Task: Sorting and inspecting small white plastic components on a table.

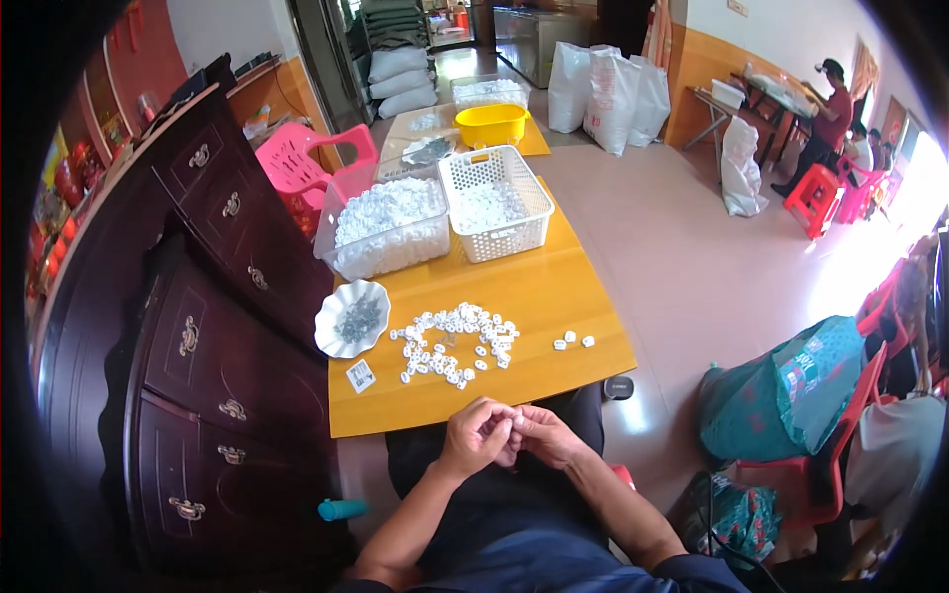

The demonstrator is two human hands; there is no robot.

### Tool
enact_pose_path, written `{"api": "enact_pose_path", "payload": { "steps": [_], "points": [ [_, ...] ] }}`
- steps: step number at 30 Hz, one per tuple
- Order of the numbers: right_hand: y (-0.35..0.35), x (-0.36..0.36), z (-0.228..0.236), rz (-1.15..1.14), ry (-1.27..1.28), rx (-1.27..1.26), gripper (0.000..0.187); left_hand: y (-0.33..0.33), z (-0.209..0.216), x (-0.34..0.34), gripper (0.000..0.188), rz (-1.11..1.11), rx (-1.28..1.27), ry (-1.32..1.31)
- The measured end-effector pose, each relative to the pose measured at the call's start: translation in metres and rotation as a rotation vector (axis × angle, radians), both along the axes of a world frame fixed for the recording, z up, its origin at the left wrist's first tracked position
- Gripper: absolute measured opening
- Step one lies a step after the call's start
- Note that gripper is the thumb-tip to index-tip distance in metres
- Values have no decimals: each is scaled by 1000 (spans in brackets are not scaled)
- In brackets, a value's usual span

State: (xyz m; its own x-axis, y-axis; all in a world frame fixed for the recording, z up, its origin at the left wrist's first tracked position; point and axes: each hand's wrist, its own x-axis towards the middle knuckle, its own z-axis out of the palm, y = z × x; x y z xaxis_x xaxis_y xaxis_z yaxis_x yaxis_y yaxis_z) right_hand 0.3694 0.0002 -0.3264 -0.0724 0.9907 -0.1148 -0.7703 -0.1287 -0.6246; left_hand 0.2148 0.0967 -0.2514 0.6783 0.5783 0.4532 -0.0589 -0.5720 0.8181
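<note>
The left hand (481,435) and right hand (549,435) meet by the near edge of a glossy yellow-brown wooden table (568,296), fingertips (502,429) pinched together; what they grip, if anything, I can't tell. Looks like fine piecework, next calling for a steady pinch. Smooth, rounded white plastic-looking pieces (463,321) lie loosely ringed on the table's near half.

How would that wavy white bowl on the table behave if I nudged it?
The bowl is probably stiff, as its scalloped rim holds its shape. Its small grey pieces look loose, so they might slide if tilted. It sits by the table's left edge, so a leftward push could tip it.
</note>
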Motion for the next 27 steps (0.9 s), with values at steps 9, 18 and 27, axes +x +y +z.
{"api": "enact_pose_path", "payload": {
  "steps": [9, 18, 27],
  "points": [
    [7, -17, 14, -41, -294, -29, 23, 10, 1, -26, 3, -46, -188, 56],
    [59, -7, 47, -467, -1311, -2, 14, 25, -20, -34, 3, 143, -10, -5],
    [116, -8, 40, -563, -1894, 100, 17, 33, -22, -43, 5, 170, -21, 57]
  ]
}}
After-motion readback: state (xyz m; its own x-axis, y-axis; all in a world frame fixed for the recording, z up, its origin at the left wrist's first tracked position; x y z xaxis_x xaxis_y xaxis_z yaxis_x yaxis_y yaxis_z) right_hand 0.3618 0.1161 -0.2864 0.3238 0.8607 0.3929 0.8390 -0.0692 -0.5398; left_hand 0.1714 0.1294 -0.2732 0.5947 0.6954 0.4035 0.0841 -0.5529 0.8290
